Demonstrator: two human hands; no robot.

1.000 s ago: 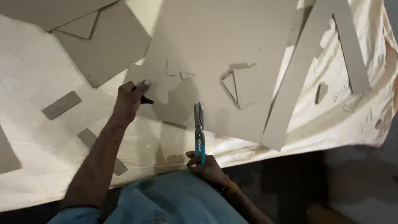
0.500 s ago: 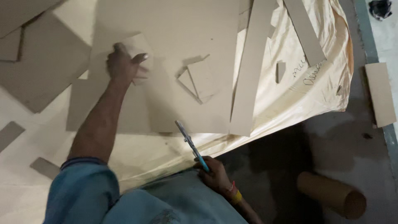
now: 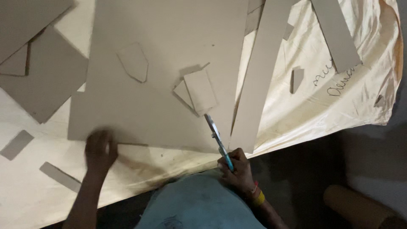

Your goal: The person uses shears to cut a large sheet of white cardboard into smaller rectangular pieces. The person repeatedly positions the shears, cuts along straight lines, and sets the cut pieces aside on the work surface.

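Observation:
A large grey cardboard sheet (image 3: 169, 51) lies on a cream cloth (image 3: 322, 106). My left hand (image 3: 100, 149), blurred by motion, is at the sheet's near left edge and seems to touch it. My right hand (image 3: 237, 170) grips the blue-handled scissors (image 3: 217, 139), blades pointing up-left over the sheet's near edge. A small rectangular cut piece (image 3: 201, 91) and a five-sided cut piece (image 3: 134, 62) lie on the sheet.
A long cardboard strip (image 3: 257, 80) lies right of the sheet, another strip (image 3: 335, 34) at the upper right. Grey offcuts (image 3: 42, 80) and small scraps (image 3: 16, 145) lie at the left. A brown tube (image 3: 360, 208) rests on the dark floor at lower right.
My left hand has come down from the small piece on the sheet to the sheet's near left edge. The view has shifted. The scissors stay in my right hand.

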